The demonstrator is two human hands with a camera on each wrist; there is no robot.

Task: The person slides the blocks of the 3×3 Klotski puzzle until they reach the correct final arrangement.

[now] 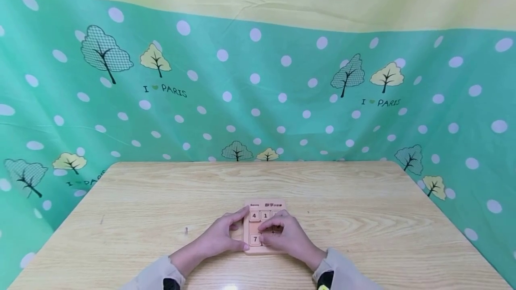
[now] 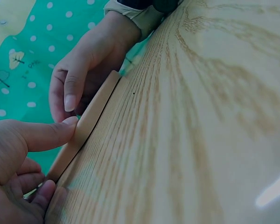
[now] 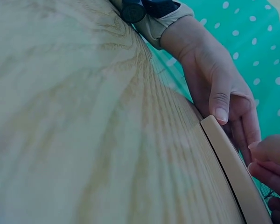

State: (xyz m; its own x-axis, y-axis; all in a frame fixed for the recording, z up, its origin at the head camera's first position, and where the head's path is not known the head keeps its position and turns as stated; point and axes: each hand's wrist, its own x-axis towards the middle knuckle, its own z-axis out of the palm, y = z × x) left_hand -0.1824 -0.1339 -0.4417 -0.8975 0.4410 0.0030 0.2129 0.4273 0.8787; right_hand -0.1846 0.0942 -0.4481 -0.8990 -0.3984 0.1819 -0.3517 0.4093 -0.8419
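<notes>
A pink number sliding puzzle (image 1: 253, 251) lies flat on the wooden table, with square tiles in rows. Tiles 4, 1 and 7 can be read; a bare slot shows between 4 and 7 at the left. My left hand (image 1: 219, 236) grips the puzzle's left side, thumb at the near corner and forefinger toward the far one. Over the tiles, my right hand (image 1: 288, 234) has its thumb and forefinger bent a little apart, tips near the bare slot and tile 7. It covers most right-hand tiles. Both wrist views show the puzzle's edge (image 2: 91, 119) low beside the hands.
The wooden table (image 1: 161, 200) extends around the puzzle on all sides. A green dotted cloth (image 1: 258, 93) with printed trees hangs behind and beside it. Pale sleeves (image 1: 159, 274) with dark wrist straps reach in from the near edge.
</notes>
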